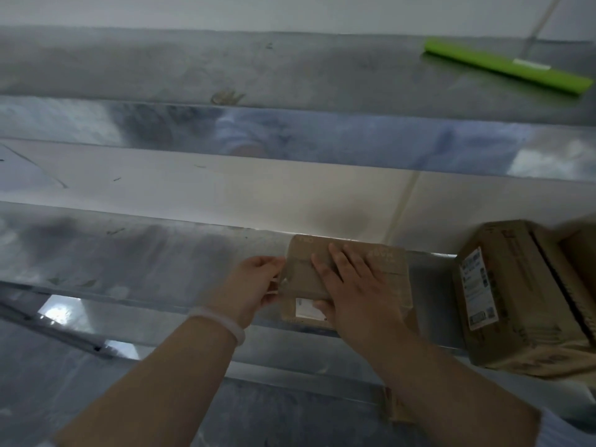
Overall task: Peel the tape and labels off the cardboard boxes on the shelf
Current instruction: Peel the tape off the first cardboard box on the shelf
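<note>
Two labels [476,287] remain; your right hand [358,285], fingers spread, presses the small box [392,269]; your left hand [254,285] pinches its edge.

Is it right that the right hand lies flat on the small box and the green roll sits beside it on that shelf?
Not quite. The right hand does lie flat on the small box, but the head view shows the green roll on the shelf above.

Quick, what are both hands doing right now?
Left hand: curled, gripping the small box at its left edge.
Right hand: open, pressing flat on the same box.
</note>
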A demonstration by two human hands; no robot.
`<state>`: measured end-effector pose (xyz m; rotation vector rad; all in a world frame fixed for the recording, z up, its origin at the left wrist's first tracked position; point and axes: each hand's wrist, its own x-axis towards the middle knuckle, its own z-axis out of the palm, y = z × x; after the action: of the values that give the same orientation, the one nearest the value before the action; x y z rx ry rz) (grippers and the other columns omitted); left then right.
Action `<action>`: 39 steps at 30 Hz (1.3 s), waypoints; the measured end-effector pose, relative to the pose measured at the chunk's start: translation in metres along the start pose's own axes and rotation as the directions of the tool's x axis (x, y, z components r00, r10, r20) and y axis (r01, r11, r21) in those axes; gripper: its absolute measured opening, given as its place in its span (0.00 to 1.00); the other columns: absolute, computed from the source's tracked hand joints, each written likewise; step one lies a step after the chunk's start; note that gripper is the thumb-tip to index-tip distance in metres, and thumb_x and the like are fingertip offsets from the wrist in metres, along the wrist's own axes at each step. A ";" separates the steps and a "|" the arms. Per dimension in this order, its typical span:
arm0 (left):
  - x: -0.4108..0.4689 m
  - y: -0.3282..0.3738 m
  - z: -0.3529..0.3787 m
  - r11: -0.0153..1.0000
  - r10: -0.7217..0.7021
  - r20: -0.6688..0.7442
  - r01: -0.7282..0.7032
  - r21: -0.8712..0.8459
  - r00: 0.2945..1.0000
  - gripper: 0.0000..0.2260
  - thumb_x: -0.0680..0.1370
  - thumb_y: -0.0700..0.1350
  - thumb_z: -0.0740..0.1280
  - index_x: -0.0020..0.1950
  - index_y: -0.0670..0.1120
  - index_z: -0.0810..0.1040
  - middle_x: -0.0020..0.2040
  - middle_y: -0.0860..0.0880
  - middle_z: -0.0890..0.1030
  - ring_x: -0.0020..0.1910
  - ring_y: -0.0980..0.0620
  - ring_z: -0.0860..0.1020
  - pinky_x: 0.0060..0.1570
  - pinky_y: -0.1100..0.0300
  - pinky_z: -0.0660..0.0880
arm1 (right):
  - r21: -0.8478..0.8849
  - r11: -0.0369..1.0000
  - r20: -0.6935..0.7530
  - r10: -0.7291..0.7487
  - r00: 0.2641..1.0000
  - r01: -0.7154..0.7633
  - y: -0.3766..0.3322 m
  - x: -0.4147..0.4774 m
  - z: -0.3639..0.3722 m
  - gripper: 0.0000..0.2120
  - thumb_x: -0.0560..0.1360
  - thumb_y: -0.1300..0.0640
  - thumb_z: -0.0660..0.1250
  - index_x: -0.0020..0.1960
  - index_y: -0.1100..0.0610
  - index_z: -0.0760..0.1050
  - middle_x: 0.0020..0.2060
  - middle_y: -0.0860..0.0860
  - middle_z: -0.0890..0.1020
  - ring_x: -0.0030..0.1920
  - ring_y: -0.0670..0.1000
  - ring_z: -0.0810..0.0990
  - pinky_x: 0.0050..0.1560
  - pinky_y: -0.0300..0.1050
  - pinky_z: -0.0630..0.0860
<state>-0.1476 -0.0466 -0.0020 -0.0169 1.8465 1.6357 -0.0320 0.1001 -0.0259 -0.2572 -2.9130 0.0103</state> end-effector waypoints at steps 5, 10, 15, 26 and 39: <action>0.014 0.014 0.012 1.000 0.002 -0.041 -0.002 -0.006 0.999 0.08 0.77 0.46 0.69 0.45 0.42 0.82 0.38 0.42 0.80 0.38 0.47 0.77 0.44 0.53 0.76 | 0.006 1.000 -0.037 -0.014 0.999 0.014 0.000 -0.004 0.000 0.35 0.68 0.43 0.73 0.71 0.53 0.69 0.68 0.58 0.74 0.67 0.60 0.74 0.63 0.64 0.72; 0.022 0.024 0.014 0.966 -0.166 0.053 0.173 -0.194 0.985 0.12 0.78 0.44 0.67 0.53 0.35 0.80 0.49 0.36 0.82 0.47 0.41 0.80 0.49 0.46 0.80 | -0.009 1.000 -0.017 -0.021 1.000 0.021 -0.001 -0.005 0.000 0.32 0.72 0.41 0.66 0.73 0.51 0.65 0.69 0.57 0.72 0.69 0.59 0.72 0.65 0.62 0.70; 0.029 0.022 0.017 0.982 -0.131 0.028 0.134 -0.133 0.991 0.11 0.80 0.43 0.63 0.50 0.37 0.80 0.50 0.36 0.82 0.48 0.40 0.80 0.52 0.44 0.79 | -0.002 1.000 -0.006 -0.007 1.000 0.007 -0.001 -0.006 0.002 0.30 0.74 0.41 0.52 0.73 0.50 0.63 0.70 0.57 0.71 0.70 0.59 0.70 0.66 0.63 0.70; 0.032 0.014 0.009 0.998 0.029 0.004 -0.029 -0.054 1.000 0.09 0.80 0.40 0.64 0.40 0.41 0.75 0.31 0.45 0.71 0.28 0.51 0.71 0.32 0.59 0.72 | 0.008 1.000 0.029 -0.023 0.999 0.023 0.003 -0.003 0.000 0.30 0.72 0.40 0.55 0.72 0.49 0.67 0.69 0.55 0.73 0.69 0.58 0.72 0.64 0.62 0.72; 0.061 0.028 0.003 0.960 -0.278 0.151 0.269 0.079 0.949 0.13 0.78 0.54 0.66 0.38 0.48 0.75 0.29 0.49 0.73 0.28 0.51 0.71 0.35 0.60 0.71 | 0.008 1.000 0.050 -0.012 0.999 0.012 0.001 -0.005 -0.004 0.30 0.73 0.40 0.53 0.73 0.49 0.65 0.70 0.54 0.72 0.69 0.57 0.71 0.66 0.61 0.70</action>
<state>-0.2059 -0.0132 -0.0061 -0.1092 1.6839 1.3517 -0.0261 0.1004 -0.0229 -0.2415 -2.9639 0.0270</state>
